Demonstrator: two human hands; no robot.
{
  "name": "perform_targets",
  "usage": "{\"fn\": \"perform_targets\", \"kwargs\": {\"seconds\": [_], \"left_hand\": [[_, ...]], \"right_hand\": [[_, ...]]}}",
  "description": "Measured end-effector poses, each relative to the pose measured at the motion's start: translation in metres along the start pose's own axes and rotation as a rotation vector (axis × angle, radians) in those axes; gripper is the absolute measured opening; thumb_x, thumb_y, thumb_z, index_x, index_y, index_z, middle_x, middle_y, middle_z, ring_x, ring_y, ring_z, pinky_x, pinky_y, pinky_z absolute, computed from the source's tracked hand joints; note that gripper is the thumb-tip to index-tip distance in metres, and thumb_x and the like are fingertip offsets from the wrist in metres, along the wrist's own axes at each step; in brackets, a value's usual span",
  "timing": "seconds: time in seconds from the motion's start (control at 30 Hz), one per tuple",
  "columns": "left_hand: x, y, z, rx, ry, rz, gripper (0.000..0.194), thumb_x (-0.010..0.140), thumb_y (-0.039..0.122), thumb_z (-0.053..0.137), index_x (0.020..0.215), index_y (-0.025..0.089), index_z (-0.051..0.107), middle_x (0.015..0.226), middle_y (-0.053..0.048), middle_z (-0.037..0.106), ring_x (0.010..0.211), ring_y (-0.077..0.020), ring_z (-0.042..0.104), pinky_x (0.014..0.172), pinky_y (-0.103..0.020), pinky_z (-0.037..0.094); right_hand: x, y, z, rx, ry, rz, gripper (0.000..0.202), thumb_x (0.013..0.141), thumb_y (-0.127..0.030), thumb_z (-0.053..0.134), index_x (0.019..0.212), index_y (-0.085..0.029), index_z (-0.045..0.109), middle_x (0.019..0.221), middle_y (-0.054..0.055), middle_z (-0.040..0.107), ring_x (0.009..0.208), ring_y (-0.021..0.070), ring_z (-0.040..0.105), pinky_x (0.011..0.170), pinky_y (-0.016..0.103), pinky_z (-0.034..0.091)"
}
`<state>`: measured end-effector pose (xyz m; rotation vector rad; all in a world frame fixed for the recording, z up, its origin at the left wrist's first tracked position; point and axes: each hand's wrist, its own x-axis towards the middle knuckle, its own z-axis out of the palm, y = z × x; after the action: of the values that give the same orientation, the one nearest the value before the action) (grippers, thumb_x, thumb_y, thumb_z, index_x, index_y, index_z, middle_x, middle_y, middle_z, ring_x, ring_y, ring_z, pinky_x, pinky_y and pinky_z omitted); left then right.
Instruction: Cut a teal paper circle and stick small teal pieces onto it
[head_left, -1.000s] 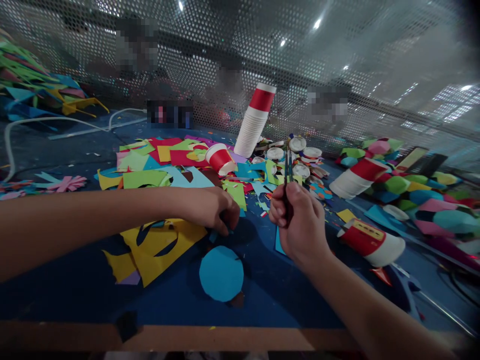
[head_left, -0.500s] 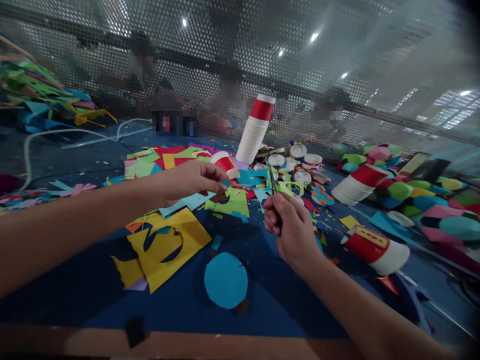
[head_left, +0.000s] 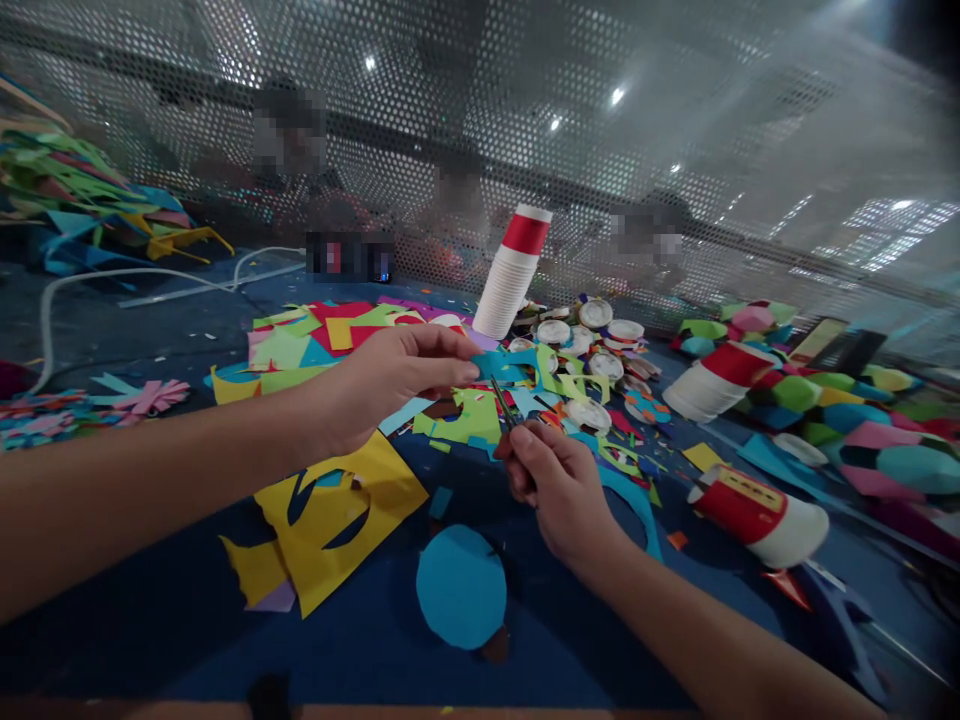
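Note:
My left hand (head_left: 405, 380), closed at the fingertips, pinches a blue paper piece (head_left: 517, 365) above the scraps. In my right hand (head_left: 551, 480) are scissors (head_left: 504, 402), their blades pointing up and left toward the underside of that paper. The fingers are wrapped round the handles. A blue paper disc (head_left: 461, 587) lies on the dark blue table below my hands. To its left rests a yellow sheet (head_left: 397, 485) with round cut-outs.
A tall stack of white cups (head_left: 506, 285) stands behind the scraps. Red and white cups (head_left: 765, 515) lie at the right, near colourful paper balls (head_left: 919, 465). A white cable (head_left: 135, 270) curves at the left. A perforated screen rises behind, with people beyond it.
My right hand has moved left and slightly down with the scissors, closer to my left hand. My left hand has shifted slightly right, and the blue paper now shows at its fingertips.

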<state>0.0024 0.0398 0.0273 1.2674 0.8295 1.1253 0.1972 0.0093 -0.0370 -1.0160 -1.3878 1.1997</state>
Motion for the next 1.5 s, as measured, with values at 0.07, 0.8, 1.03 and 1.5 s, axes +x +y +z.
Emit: {"fn": "perform_targets", "kwargs": {"seconds": [0.07,0.8,1.03,1.5], "left_hand": [[-0.001,-0.003,0.0,-0.008,-0.045,0.034,0.014,0.072,0.02,0.076,0.082,0.018,0.066,0.074,0.002,0.062,0.069,-0.0118,0.059,0.063,-0.025,0.046],[-0.007,-0.014,0.01,-0.032,0.004,0.151,0.032,0.08,0.018,0.071,0.11,0.021,0.059,0.088,0.002,0.061,0.076,-0.0098,0.058,0.068,-0.023,0.046],[-0.007,-0.016,0.01,-0.047,-0.022,0.173,0.03,0.08,0.015,0.069,0.109,0.02,0.059,0.079,0.004,0.059,0.072,-0.0094,0.056,0.069,-0.024,0.047],[-0.007,-0.02,0.011,-0.068,0.013,0.19,0.026,0.08,0.015,0.069,0.104,0.019,0.06,0.073,0.005,0.056,0.07,-0.0092,0.054,0.066,-0.022,0.045]], "right_hand": [[0.0,-0.001,0.001,0.031,0.005,0.016,0.052,0.075,-0.064,0.073,0.068,-0.014,0.063,0.048,-0.004,0.04,0.043,0.007,0.031,0.04,0.02,0.021],[-0.004,-0.008,0.01,0.179,-0.007,0.062,0.047,0.075,-0.057,0.077,0.063,-0.016,0.059,0.045,-0.006,0.038,0.039,0.0053,0.029,0.038,0.018,0.021],[-0.002,-0.007,0.009,0.157,0.002,0.053,0.048,0.075,-0.058,0.077,0.062,-0.016,0.058,0.045,-0.006,0.036,0.04,0.0054,0.029,0.039,0.018,0.021],[-0.003,-0.008,0.007,0.162,-0.012,0.067,0.046,0.072,-0.056,0.08,0.062,-0.016,0.059,0.048,-0.006,0.038,0.042,0.0057,0.03,0.04,0.019,0.02]]}}
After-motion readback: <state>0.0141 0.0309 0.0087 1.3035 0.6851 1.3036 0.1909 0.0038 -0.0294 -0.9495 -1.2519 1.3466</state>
